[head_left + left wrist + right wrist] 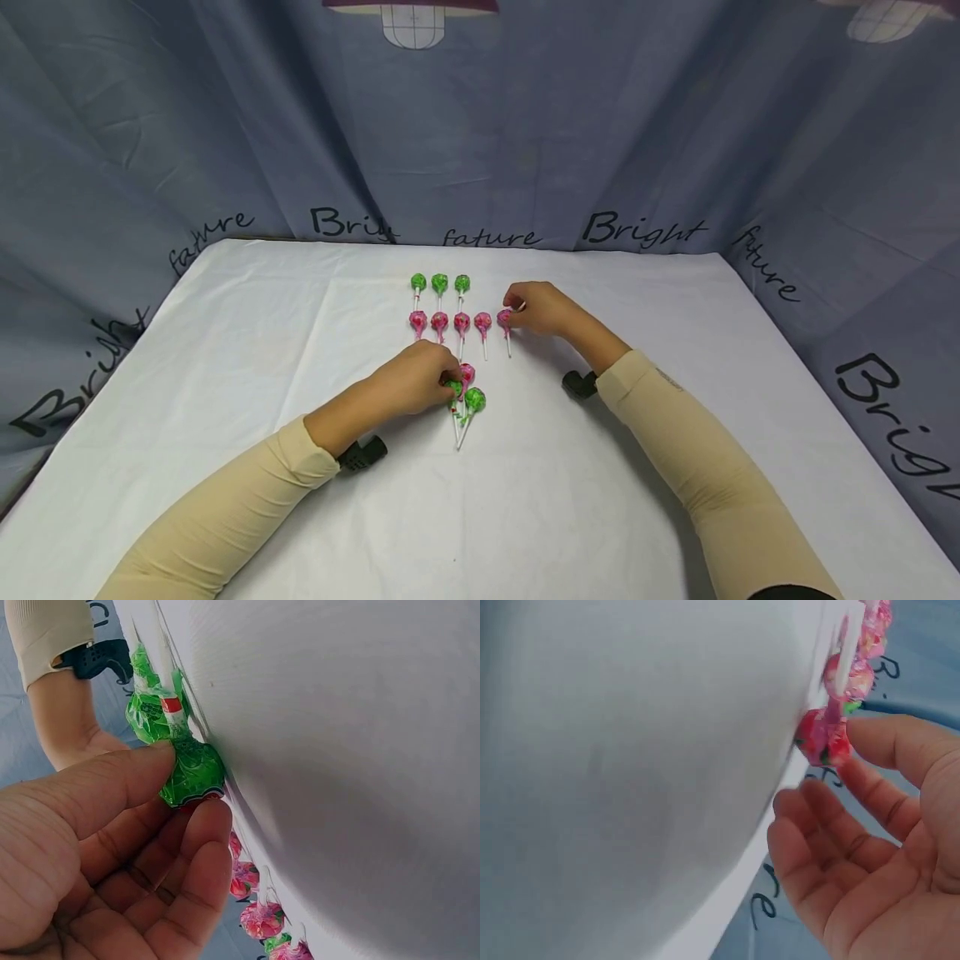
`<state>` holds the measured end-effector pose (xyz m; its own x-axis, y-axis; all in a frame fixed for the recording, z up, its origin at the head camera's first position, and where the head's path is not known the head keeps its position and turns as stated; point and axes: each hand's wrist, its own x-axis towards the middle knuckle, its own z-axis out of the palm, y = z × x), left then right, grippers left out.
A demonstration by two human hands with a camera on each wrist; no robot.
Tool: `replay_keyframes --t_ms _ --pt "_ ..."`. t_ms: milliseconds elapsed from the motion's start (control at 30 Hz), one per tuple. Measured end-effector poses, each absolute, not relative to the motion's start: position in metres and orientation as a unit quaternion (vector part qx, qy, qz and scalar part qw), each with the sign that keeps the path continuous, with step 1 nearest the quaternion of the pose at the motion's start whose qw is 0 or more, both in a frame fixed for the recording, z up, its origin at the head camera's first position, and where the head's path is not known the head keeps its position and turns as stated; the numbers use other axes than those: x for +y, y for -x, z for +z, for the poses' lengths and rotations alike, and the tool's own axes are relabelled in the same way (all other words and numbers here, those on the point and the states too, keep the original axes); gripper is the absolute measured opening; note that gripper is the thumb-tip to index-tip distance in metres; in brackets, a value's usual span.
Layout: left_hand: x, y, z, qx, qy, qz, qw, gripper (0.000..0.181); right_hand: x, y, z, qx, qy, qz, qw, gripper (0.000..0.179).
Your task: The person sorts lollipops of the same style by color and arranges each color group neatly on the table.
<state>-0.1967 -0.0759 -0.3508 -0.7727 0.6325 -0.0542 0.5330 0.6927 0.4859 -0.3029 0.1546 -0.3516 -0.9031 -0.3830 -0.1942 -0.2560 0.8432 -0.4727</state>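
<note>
My left hand (416, 377) pinches a green-wrapped lollipop (196, 774) between thumb and fingers, low over the cloth. Beside it lie another green lollipop (475, 400) and a pink lollipop (468, 372), their sticks toward me. At the right end of a row of pink lollipops, my right hand (546, 308) holds the head of the last pink lollipop (825, 737) between thumb and index finger; its other fingers are loosely bent. That lollipop's white stick points toward me. The left hand partly covers the sticks at the row's left end.
Three green lollipops (439, 284) form a row behind the several pink lollipops (462, 322). Everything lies on a table with a white cloth (600, 500). A grey-blue curtain (525, 142) with printed lettering hangs behind and along the sides.
</note>
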Motion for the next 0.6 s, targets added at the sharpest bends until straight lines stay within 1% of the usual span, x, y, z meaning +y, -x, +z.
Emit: replay_keyframes --t_ms 133,233,300,400,600 --pt "-0.076 0.196 -0.352 0.913 -0.32 0.229 0.108 0.004 0.156 0.291 -0.345 0.952 0.188 -0.216 0.113 0.029" --pt "-0.076 0.196 -0.352 0.913 -0.318 0.231 0.109 0.004 0.152 0.276 -0.338 0.947 0.219 -0.217 0.087 0.026" --pt "-0.076 0.196 -0.351 0.914 -0.315 0.232 0.108 0.004 0.148 0.264 -0.335 0.941 0.239 -0.225 0.08 0.023" --pt "-0.077 0.196 -0.351 0.912 -0.317 0.236 0.107 0.005 0.143 0.247 -0.332 0.93 0.26 -0.241 0.093 0.02" --pt "-0.078 0.197 -0.352 0.909 -0.323 0.244 0.102 0.006 0.136 0.222 -0.334 0.908 0.301 -0.26 0.135 0.021"
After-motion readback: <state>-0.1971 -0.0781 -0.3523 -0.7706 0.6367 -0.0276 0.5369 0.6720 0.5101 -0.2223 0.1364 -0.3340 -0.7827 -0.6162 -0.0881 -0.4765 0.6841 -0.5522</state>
